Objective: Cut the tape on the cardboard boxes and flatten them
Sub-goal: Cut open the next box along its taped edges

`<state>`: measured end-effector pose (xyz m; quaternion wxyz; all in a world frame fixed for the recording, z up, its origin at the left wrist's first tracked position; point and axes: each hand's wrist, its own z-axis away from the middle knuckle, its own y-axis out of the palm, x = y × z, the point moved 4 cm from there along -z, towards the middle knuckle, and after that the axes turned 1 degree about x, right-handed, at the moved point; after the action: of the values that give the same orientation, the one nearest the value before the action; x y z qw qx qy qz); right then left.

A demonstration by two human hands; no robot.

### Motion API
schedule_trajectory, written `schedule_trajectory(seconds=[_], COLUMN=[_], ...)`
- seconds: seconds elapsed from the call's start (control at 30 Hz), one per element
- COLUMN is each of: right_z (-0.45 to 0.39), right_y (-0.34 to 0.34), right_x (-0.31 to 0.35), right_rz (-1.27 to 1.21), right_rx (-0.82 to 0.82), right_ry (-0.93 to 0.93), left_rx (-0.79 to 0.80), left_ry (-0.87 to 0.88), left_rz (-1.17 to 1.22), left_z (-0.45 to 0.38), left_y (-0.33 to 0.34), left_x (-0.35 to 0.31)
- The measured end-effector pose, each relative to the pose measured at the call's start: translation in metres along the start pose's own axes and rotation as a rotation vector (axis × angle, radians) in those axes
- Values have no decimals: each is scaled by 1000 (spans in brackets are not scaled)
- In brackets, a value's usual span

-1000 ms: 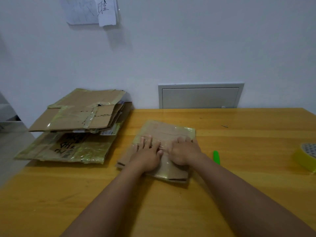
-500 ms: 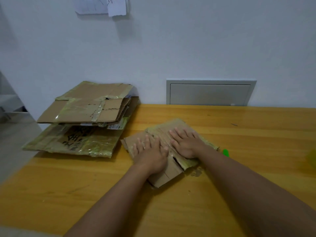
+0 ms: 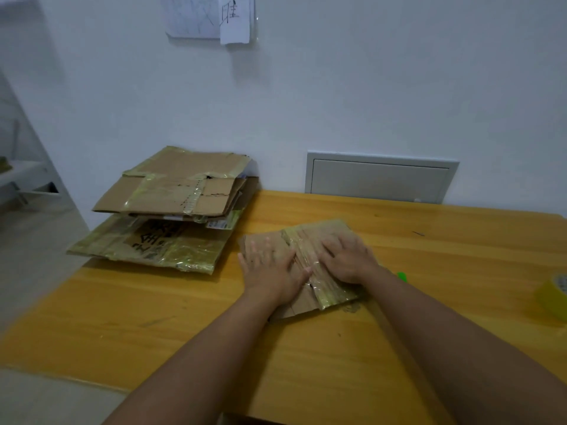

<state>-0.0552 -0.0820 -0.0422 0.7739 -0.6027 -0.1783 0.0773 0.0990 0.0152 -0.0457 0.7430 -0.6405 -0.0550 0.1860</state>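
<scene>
A small flattened cardboard box with yellowish tape lies on the wooden table. My left hand presses flat on its left half, fingers straight and spread. My right hand lies flat on the taped right half. A green cutter peeks out just right of my right forearm, mostly hidden.
A stack of flattened taped boxes overhangs the table's far left corner. A yellow tape roll sits at the right edge. A grey wall panel sits behind the table. Papers hang on the wall.
The flattened box has turned and slid left toward the stack under both hands. The view has shifted, and the tape roll is back in sight.
</scene>
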Motion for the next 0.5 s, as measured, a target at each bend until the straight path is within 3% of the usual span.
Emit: schedule_trajectory(seconds=[0.13,0.2,0.33,0.5], right_z=[13,17,21,21], right_y=[1,4,-3,-6], right_x=[-19,-22,-27,-25], right_rz=[-53,-98,-149,-259], right_rx=[7,-10,-226,-424], right_ry=[227,219,187,113], left_rx=[-21,-79,-271,-243], left_ry=[-114,-116,-211,-77], left_rz=[203,381,907,1137], left_z=[9,10,9,5], left_y=[-7,-13,-32,-42], left_x=[4,5,22,30])
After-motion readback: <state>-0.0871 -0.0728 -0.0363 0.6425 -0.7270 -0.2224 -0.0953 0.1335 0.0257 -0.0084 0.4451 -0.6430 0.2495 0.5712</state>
